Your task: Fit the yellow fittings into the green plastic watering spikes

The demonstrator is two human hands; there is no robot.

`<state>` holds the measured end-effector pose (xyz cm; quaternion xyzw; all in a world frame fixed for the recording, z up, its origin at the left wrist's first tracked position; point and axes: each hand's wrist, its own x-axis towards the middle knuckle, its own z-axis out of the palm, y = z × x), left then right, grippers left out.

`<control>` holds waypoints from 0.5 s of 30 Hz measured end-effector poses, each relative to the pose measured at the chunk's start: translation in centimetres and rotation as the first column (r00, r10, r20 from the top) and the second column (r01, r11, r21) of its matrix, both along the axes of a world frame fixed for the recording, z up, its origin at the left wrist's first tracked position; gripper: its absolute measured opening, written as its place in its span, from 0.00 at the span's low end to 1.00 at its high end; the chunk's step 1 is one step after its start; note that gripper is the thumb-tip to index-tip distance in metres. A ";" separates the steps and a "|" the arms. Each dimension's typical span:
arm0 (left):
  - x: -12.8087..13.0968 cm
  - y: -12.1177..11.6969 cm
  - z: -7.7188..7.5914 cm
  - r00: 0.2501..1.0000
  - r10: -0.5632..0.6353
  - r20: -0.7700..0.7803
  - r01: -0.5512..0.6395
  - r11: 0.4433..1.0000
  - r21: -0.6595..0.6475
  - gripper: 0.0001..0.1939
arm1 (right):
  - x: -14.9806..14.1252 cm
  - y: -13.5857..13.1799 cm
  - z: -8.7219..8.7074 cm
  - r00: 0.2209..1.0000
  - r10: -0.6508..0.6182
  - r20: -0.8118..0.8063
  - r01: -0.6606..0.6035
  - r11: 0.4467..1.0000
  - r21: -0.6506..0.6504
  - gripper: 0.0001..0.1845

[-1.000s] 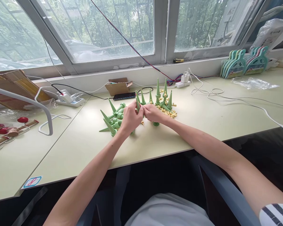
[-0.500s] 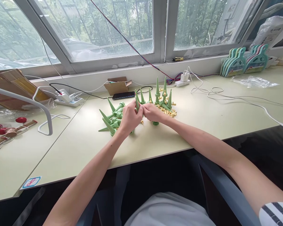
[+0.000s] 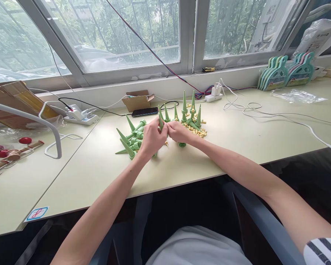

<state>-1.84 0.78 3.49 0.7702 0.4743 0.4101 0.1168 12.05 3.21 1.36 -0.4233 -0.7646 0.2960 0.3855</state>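
Note:
My left hand (image 3: 152, 139) is closed around a green plant watering spike (image 3: 161, 123), whose pointed end rises above the fingers. Against it, the closed fingers of my right hand (image 3: 179, 131) meet the left fingertips; whatever they pinch is hidden. To the left lies a heap of green watering spikes (image 3: 130, 145). Several more spikes (image 3: 184, 108) stand upright behind and right of my hands, some with a yellow valve fitted. Small yellow valves (image 3: 197, 131) lie in a pile beyond my right wrist, and a single yellow piece (image 3: 166, 144) lies below my hands.
Behind the spikes are a black phone (image 3: 145, 111) and an open cardboard box (image 3: 138, 102). White cables (image 3: 248, 107) run over the right of the table from a power strip (image 3: 213, 97). A white bent metal frame (image 3: 56, 138) and red-ended wooden pieces (image 3: 13, 155) are at left.

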 end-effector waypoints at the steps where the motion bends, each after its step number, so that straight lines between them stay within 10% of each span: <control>1: 0.0 0.0 0.0 1.000 0.000 0.000 0.000 1.000 0.000 0.05 | 0.0 0.0 0.0 1.000 0.000 0.000 0.000 1.000 -0.002 0.19; 15: 0.0 0.1 -0.1 0.999 -0.019 0.039 0.020 0.999 -0.028 0.06 | 0.1 0.4 -0.3 1.000 -0.019 0.019 0.018 0.999 0.034 0.20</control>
